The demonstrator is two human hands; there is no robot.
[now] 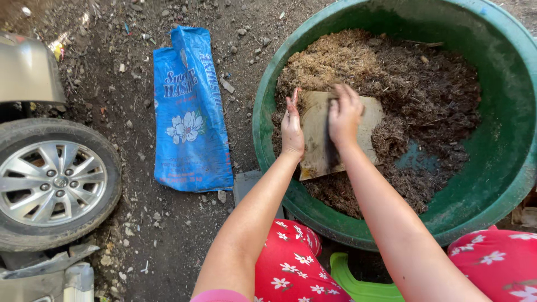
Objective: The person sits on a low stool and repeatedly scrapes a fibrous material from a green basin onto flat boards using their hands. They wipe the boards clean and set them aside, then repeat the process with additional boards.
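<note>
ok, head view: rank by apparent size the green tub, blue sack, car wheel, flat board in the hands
1. green tub
2. blue sack and car wheel: look alike in area, so I won't rank them
3. flat board, smallest, partly covered by both hands

Basin (506, 168) at right, holding mulch (425, 95); board (335, 134) on the mulch, left hand (292, 130) at its left edge, right hand (344, 114) on top. Sack (190, 112) flat on the ground left of the basin; wheel (53, 182) far left; stool (358, 285) near, below the basin
</note>
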